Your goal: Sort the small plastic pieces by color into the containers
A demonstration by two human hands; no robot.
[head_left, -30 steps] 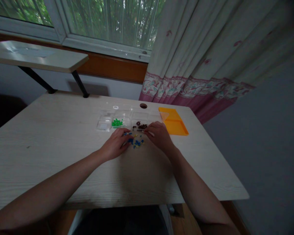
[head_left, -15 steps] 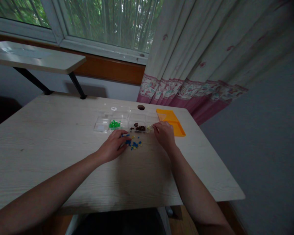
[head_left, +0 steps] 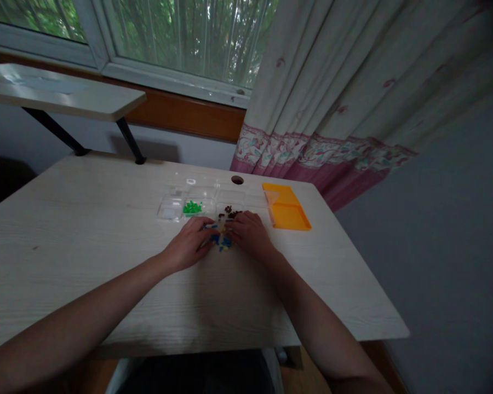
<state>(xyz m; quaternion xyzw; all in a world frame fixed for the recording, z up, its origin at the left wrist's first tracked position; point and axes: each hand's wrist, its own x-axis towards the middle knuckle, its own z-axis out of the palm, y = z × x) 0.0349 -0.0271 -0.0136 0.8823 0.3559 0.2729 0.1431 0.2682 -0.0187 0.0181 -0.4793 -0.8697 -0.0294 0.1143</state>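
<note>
A small heap of blue and yellow beads (head_left: 222, 241) lies on the pale wooden table (head_left: 107, 246). My left hand (head_left: 188, 243) rests palm down at the heap's left edge, its fingers curled onto the beads. From the right, my right hand (head_left: 250, 234) covers part of the heap with bent fingertips. What either hand pinches is too small to make out. Just behind the hands stands a clear compartment box (head_left: 170, 210), with green beads (head_left: 192, 207) in one cell and dark brown beads (head_left: 230, 210) in another.
An orange tray (head_left: 286, 208) lies right of the box. A cable hole (head_left: 237, 179) sits in the table's far edge. A raised shelf on black legs (head_left: 61, 98) stands at the back left. A window and a curtain (head_left: 332, 98) are behind; the table's right edge drops to the floor.
My right hand came back from the box's right end, near the orange tray, to the bead heap. The left hand stayed at the heap.
</note>
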